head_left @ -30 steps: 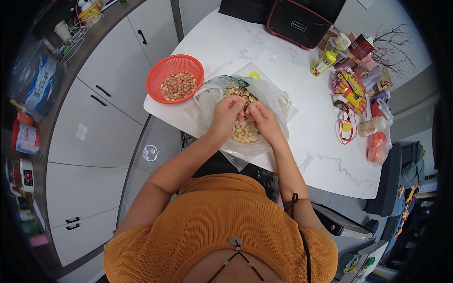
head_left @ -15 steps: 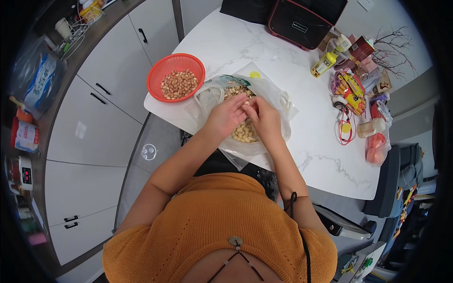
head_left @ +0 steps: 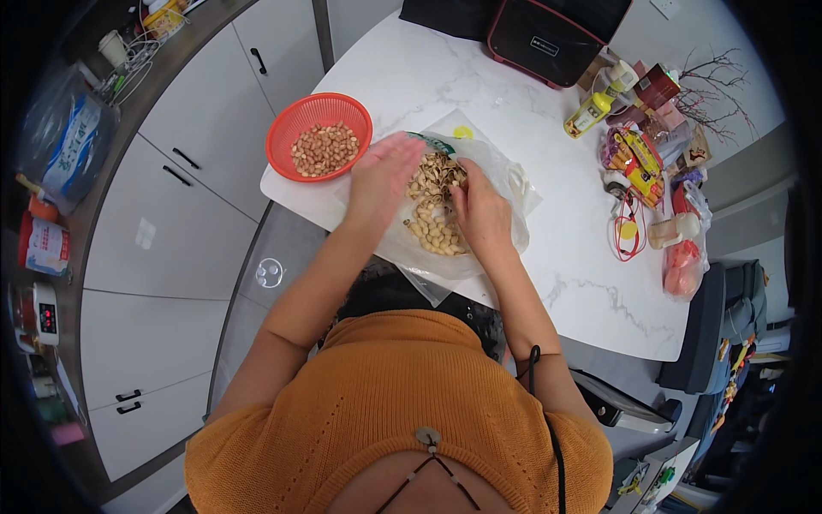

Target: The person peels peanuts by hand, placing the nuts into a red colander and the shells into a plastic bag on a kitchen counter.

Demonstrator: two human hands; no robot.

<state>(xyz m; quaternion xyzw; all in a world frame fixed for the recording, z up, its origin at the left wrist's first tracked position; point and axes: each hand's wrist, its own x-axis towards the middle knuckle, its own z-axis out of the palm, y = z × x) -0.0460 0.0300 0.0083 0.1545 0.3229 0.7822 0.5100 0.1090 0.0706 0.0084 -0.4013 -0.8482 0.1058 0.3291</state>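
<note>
My left hand is smeared by motion between the red plastic basket and the bag. Its fingers point up and to the right, and whatever the palm may hold is hidden. Over the right side of the whitish plastic bag is my right hand, thumb and forefinger apart, with nothing visible between them. Inside the spread bag, unshelled peanuts lie nearest me, and broken peanut shells are heaped beyond them. Reddish shelled peanuts cover part of the basket's bottom.
The bag rests at the near edge of a white marbled table. A black and red appliance stands at the back. Along the right side are a yellow bottle, snack packets, a red cord and a bag of round fruit.
My hands were together over the bag and are now apart. The left one has moved left toward the basket; the right one has shifted slightly, uncovering the shells and peanuts.
</note>
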